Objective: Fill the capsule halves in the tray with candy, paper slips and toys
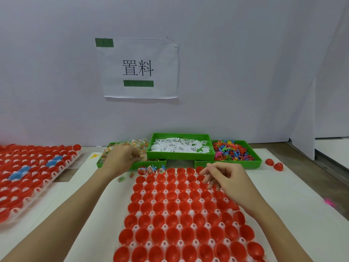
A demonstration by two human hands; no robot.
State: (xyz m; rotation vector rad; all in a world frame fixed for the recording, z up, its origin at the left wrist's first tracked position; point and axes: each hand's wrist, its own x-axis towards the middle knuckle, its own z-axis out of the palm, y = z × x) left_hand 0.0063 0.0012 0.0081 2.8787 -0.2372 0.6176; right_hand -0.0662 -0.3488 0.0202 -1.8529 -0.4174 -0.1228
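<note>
A white tray [148, 226] of several open red capsule halves [171, 207] lies in front of me. Three halves at the far left of its top row [150, 170] hold candy and toys. Behind it stand three green bins: wrapped candy [139, 143], paper slips [181, 146] and small coloured toys [232, 150]. My left hand [120, 159] reaches into the candy bin, its fingers curled down round some candy. Over the tray's top right corner my right hand [224, 176] hovers, fingers loosely bent and holding nothing.
A second tray [28, 176] of red and a few blue halves lies at the left. Two loose candies [120, 179] rest on the white table by the tray's top left corner. Two red capsule pieces [273, 164] and a pink toy [329, 202] lie at the right. A wall stands behind the bins.
</note>
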